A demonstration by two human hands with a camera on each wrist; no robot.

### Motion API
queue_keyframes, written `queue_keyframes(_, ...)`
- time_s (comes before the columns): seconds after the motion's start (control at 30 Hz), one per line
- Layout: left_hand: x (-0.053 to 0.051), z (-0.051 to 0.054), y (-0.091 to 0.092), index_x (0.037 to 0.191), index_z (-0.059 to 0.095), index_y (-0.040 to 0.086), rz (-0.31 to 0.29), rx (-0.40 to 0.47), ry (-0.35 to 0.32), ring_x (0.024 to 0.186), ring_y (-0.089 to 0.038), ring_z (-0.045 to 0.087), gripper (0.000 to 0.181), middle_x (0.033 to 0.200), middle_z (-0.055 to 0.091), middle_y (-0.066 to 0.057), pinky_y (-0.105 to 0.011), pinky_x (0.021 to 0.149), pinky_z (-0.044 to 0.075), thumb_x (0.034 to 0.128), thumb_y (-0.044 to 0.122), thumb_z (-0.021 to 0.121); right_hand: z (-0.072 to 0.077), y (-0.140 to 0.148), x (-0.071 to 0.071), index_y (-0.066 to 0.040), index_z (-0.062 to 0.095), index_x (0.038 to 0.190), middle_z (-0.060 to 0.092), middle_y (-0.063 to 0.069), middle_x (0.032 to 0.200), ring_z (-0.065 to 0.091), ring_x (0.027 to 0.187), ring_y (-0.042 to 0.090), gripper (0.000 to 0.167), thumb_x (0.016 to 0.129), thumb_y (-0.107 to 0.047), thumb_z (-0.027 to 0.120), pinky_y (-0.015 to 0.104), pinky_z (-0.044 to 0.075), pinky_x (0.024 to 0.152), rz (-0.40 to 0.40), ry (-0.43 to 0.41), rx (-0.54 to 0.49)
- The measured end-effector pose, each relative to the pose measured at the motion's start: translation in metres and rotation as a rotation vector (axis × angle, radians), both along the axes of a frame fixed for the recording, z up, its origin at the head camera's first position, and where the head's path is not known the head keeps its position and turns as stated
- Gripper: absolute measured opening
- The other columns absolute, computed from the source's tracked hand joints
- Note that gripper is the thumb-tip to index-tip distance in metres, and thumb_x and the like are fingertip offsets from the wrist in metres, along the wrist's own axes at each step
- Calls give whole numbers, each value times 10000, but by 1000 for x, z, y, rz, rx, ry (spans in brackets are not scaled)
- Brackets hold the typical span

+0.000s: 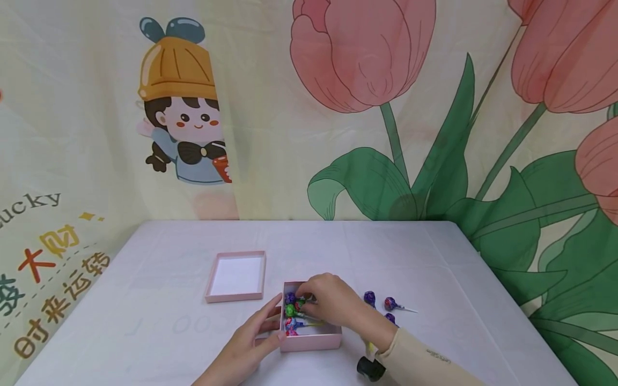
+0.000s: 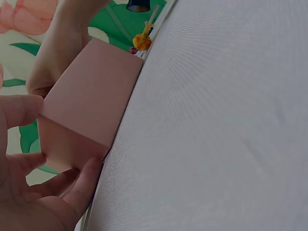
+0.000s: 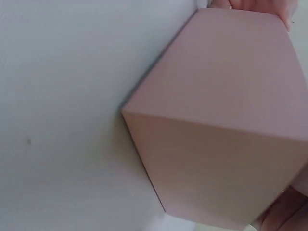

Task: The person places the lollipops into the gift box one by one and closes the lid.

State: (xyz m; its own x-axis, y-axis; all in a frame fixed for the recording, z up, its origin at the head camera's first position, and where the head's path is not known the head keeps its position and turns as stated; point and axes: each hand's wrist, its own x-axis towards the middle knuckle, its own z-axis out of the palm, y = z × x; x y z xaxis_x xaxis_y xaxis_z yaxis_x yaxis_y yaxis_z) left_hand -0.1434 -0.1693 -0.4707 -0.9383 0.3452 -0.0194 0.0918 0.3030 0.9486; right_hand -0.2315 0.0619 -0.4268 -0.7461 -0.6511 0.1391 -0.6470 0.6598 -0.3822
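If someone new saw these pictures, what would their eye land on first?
Most likely the huge pink tulips on the backdrop, towards its upper right, with a yellow-hatted cartoon figure left of centre. Next, the pink box holding bright lollipops on the white table, the left grip at its left side and the right grip partly inside.

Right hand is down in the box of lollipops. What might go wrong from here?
The right sleeve may brush the loose lollipops close by, perhaps rolling them. The lollipops in the box lie close together, so the right hand might disturb neighbours. The left hand touches the box only around its left side, so a bump elsewhere might slide it.
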Motion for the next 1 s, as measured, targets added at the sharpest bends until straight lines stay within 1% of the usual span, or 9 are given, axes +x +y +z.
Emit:
queue_keyframes(0.13,0,0,0,1695,278,173,9,-1,4,1387,-375,557,735,1632,413,-252,-165,947,491,1072,300,647,12,7,0,-123,814,1185,792,-31,1055,691,934,35,240,946,-141,825,188,568,838,-14,-44,-23)
queue_keyframes(0.27,0,-1,0,1694,288,186,17,-8,6,1381,-366,563,731,1628,423,-244,-166,942,493,1070,302,651,26,17,0,-131,810,1181,783,-29,1044,663,899,29,238,945,-146,830,187,573,808,-36,-71,-63)
queue_keyframes(0.33,0,-1,1,1693,292,196,22,-10,1,1379,-359,565,731,1626,429,-238,-173,943,499,1068,310,654,30,25,0,-129,807,1165,778,-33,1038,663,897,41,223,943,-146,831,219,592,807,-33,-67,-85)
queue_keyframes(0.47,0,-1,1,1692,298,208,26,-6,-4,1378,-348,567,731,1627,431,-231,-180,943,503,1066,313,659,36,45,-1,-119,798,1152,774,-22,1045,687,919,103,205,949,-134,823,295,614,815,-15,-23,-110)
queue_keyframes(0.63,0,-1,2,1692,297,217,19,-1,9,1375,-349,569,727,1627,426,-237,-183,945,505,1066,296,659,37,73,-3,-122,792,1157,774,-14,1073,696,932,144,216,943,-117,824,335,619,811,-43,15,-115)
queue_keyframes(0.7,0,-1,2,1693,296,217,18,1,11,1375,-351,568,727,1627,425,-239,-183,945,506,1067,292,659,36,83,-4,-129,791,1157,769,-24,1077,692,934,147,229,933,-116,835,355,624,816,-71,6,-113)
queue_keyframes(0.83,0,-1,1,1693,296,217,17,1,11,1376,-351,566,724,1628,426,-237,-182,947,506,1069,293,655,33,102,-5,-154,788,1171,757,-47,1087,684,951,147,253,925,-143,847,331,616,812,-146,-26,-83)
queue_keyframes(0.93,0,-1,1,1692,300,222,16,0,18,1373,-351,571,724,1626,428,-237,-185,951,509,1067,291,659,29,116,-3,-161,785,1179,758,-18,1113,681,956,154,269,919,-155,854,290,603,782,-193,-42,-67)
queue_keyframes(1.0,0,-2,1,1690,303,225,15,-2,24,1371,-350,575,724,1625,431,-236,-189,952,512,1065,290,662,26,125,-3,-146,782,1183,758,17,1126,686,947,168,280,913,-147,858,282,602,763,-200,-38,-62)
